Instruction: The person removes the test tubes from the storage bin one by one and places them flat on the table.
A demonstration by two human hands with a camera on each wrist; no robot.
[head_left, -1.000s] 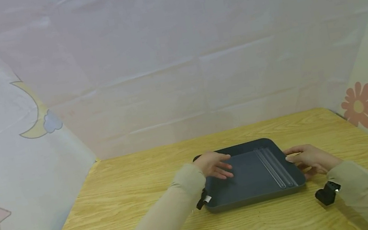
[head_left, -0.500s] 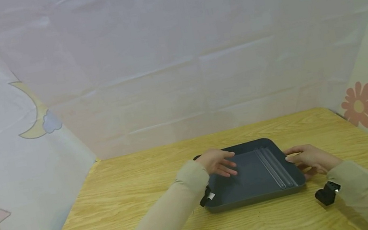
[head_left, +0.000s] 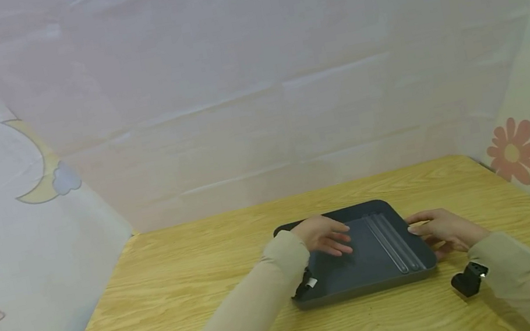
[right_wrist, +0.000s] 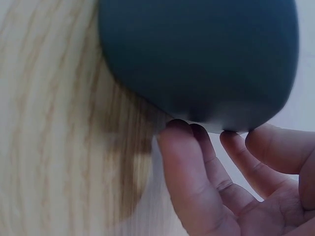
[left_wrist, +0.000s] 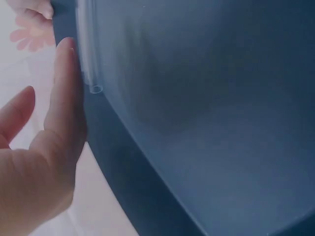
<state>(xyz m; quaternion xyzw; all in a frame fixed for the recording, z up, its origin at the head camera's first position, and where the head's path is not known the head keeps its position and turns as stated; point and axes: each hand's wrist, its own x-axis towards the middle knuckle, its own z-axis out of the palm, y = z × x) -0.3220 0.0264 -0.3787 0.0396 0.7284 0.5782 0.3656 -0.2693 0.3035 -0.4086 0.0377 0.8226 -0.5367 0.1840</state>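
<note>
Apparently tray [head_left: 362,266] between both hands, right fingers [right_wrist: 184,147] against its rim.

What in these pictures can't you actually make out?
- Head view: the left hand hides part of the tray floor; whether its fingers touch it is unclear.
- Head view: the clear tubes are too thin to count surely.
- Right wrist view: the right hand fingertips meet the tray's edge, but the thumb is cut off.
- Left wrist view: the tube runs off the top edge.
</note>
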